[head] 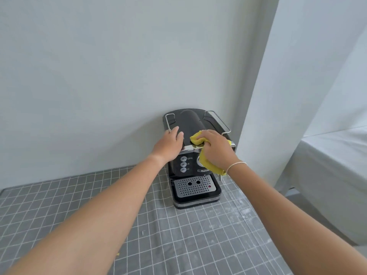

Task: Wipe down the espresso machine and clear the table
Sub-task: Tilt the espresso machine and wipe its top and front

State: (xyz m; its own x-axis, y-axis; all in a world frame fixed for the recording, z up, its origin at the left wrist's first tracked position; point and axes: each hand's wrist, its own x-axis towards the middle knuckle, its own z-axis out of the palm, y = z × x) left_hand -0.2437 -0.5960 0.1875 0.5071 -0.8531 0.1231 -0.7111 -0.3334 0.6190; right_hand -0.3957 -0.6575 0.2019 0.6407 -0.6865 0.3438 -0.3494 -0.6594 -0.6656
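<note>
The right hand (215,149) grips a crumpled yellow cloth (206,161) against the front top edge of a glossy black espresso machine (190,124), which stands in a wall corner on a grey grid-patterned tablecloth (178,235). The left hand (168,144), fingers relaxed, rests on the machine's left top edge. Open cloth lies to the left.

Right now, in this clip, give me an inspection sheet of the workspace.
Surface: grey grid tablecloth, pale dusty smears at right.
Job's things: black espresso machine against the wall; yellow cloth on its top front edge.
Clutter: small speck on the cloth, unclear.
Hands: left hand rests on the machine's top; right hand grips the cloth.
Cables: nothing seen.
Surroundings: white wall; white draped fabric at right.
</note>
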